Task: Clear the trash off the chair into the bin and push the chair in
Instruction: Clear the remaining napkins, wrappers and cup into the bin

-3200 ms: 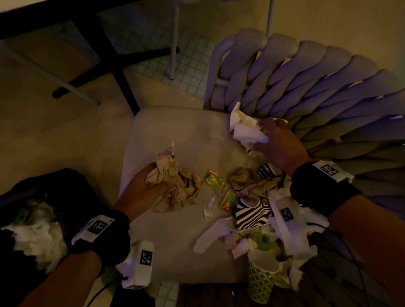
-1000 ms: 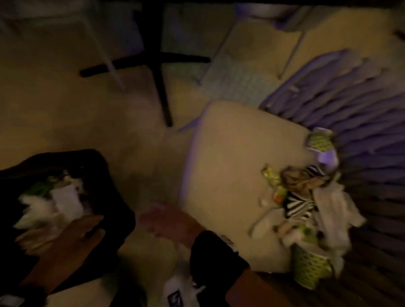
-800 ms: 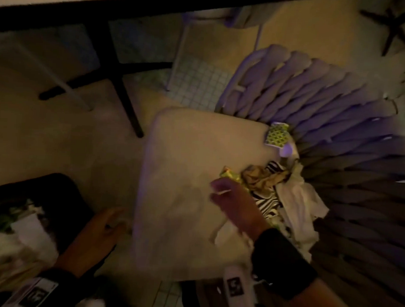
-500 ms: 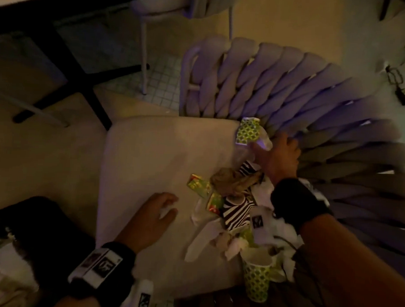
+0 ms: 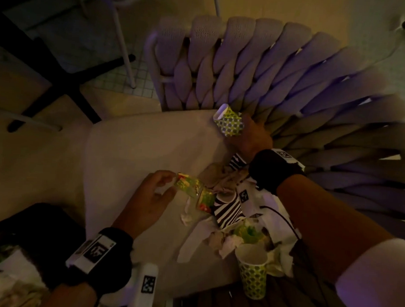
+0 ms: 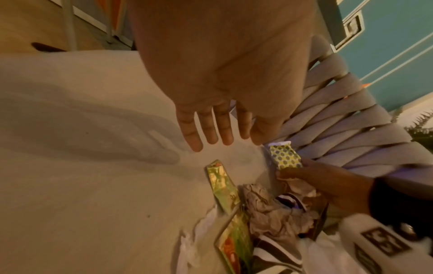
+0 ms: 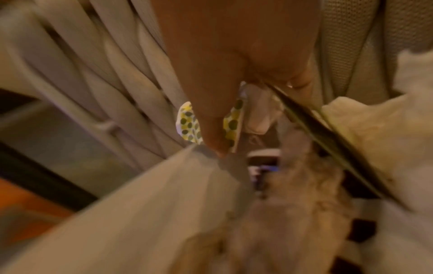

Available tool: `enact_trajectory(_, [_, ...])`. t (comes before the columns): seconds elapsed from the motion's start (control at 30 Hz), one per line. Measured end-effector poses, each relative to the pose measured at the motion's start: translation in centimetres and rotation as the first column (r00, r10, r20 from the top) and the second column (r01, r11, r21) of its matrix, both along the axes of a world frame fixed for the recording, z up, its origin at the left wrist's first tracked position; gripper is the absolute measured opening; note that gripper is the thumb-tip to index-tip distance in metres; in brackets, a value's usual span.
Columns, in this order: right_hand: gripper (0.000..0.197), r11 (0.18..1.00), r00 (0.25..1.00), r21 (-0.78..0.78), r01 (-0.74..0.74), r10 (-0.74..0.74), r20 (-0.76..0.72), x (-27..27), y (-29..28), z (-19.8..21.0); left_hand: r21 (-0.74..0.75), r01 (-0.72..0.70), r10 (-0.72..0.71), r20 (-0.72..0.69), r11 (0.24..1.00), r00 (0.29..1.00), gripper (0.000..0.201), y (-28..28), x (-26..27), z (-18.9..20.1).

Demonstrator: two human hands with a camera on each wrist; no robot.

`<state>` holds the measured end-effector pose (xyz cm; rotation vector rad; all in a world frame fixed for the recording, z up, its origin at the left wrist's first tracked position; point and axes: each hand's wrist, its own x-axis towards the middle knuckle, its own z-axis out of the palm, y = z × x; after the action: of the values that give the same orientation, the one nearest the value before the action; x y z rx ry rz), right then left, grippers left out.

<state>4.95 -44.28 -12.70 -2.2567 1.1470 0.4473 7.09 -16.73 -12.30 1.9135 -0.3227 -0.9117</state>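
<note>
Trash lies piled on the right side of the chair's beige cushion point(image 5: 131, 164): a green wrapper point(image 5: 188, 184), brown crumpled paper point(image 5: 215, 177), a zebra-striped cup point(image 5: 228, 208), white napkins point(image 5: 284, 229) and an upright dotted cup point(image 5: 253, 278). My right hand point(image 5: 246, 134) grips a crushed green-dotted cup point(image 5: 228, 122) at the foot of the woven backrest point(image 5: 281, 71). My left hand point(image 5: 172, 184) reaches over the cushion with straight fingers point(image 6: 211, 133), its fingertips at the wrapper's point(image 6: 221, 183) left end, holding nothing. The black bin point(image 5: 33, 225) stands at lower left with paper in it.
A table's black cross-shaped base point(image 5: 61, 77) and a second chair's thin legs point(image 5: 124, 45) stand on the floor beyond the cushion. Dark slats point(image 5: 213, 302) lie at the cushion's near right edge. Teal panels point(image 6: 386, 46) stand behind the backrest.
Both hands came back from the bin to the chair. My left hand moved right across the cushion to the green wrapper. My right hand closed on the crushed dotted cup by the backrest.
</note>
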Motion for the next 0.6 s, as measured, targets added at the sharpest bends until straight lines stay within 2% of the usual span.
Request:
enact_trajectory(0.07, [0.079, 0.997, 0.996, 0.008, -0.071, 0.070, 0.051, -0.1, 0.7, 1.6, -0.020, -0.060, 0.060, -0.015, 0.998, 0.998, 0.031, -0.9, 0.2, 0.8])
enact_trajectory(0.1, [0.082, 0.992, 0.990, 0.025, -0.126, 0.123, 0.074, -0.3, 1.4, 2.4, -0.037, -0.101, 0.099, -0.048, 0.994, 0.994, 0.038, -1.5, 0.3, 1.4])
enact_trajectory(0.2, [0.078, 0.915, 0.925, 0.149, -0.375, 0.360, 0.123, -1.0, 5.4, 5.5, -0.152, -0.292, 0.242, -0.281, 0.944, 0.929, 0.078, -3.0, 0.9, 2.7])
enact_trajectory(0.23, [0.075, 0.875, 0.898, 0.210, -0.437, 0.412, 0.154, -1.3, 7.0, 6.2, -0.195, -0.363, 0.283, -0.344, 0.911, 0.895, 0.081, -3.4, 0.9, 3.1])
enact_trajectory(0.3, [0.068, 0.781, 0.856, 0.350, -0.517, 0.474, 0.205, -1.8, 9.8, 7.0, -0.215, -0.484, 0.370, -0.414, 0.848, 0.832, 0.070, -3.8, 0.9, 3.7])
enact_trajectory(0.4, [0.071, 0.704, 0.905, 0.576, -0.415, 0.386, 0.180, -2.4, 11.1, 6.5, -0.193, -0.570, 0.432, -0.475, 0.799, 0.767, 0.042, -2.8, 0.8, 4.4])
enact_trajectory(0.47, [0.068, 0.730, 0.909, 0.566, -0.385, 0.406, 0.094, -2.8, 10.8, 5.5, -0.141, -0.550, 0.465, -0.390, 0.823, 0.795, 0.022, -1.1, 0.9, 3.9])
enact_trajectory(0.5, [0.073, 0.749, 0.904, 0.544, -0.377, 0.427, 0.039, -2.9, 10.7, 4.7, -0.096, -0.541, 0.490, -0.315, 0.835, 0.813, 0.016, -0.1, 0.9, 3.3])
enact_trajectory(0.6, [0.099, 0.783, 0.862, 0.478, -0.397, 0.497, -0.098, -3.0, 11.6, 2.6, 0.013, -0.458, 0.455, -0.146, 0.889, 0.878, 0.018, 2.7, 0.3, 1.7])
